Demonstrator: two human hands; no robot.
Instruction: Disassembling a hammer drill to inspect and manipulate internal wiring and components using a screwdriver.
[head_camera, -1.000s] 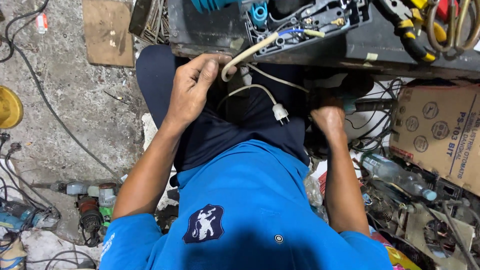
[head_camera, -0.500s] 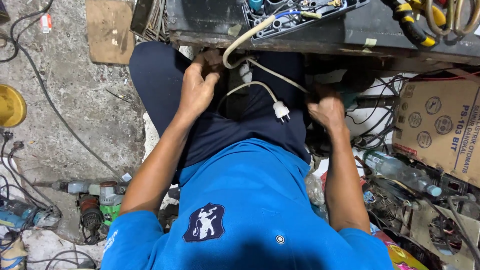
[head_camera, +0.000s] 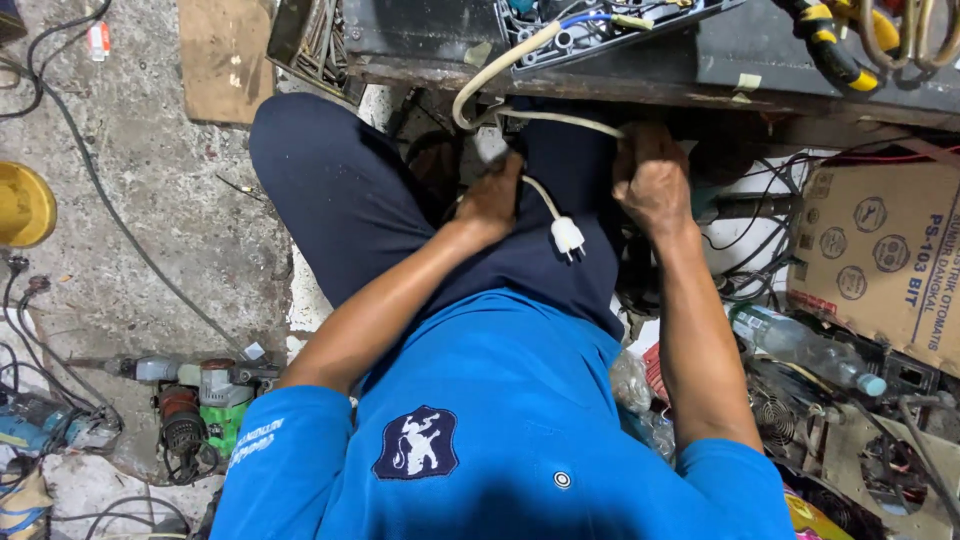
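The white cord (head_camera: 560, 120) hangs off the surface (head_camera: 620, 75) edge and runs crosswise between both hands, the right hand (head_camera: 650, 180) closed on it at the right end, while the plug (head_camera: 567, 237) dangles just right of the left hand (head_camera: 492, 200), fingers curled, grip unclear.

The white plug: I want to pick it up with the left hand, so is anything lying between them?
Nothing visible does. The white plug hangs on its cord over the dark trousers, just right of the left hand, with only bare cloth between them.
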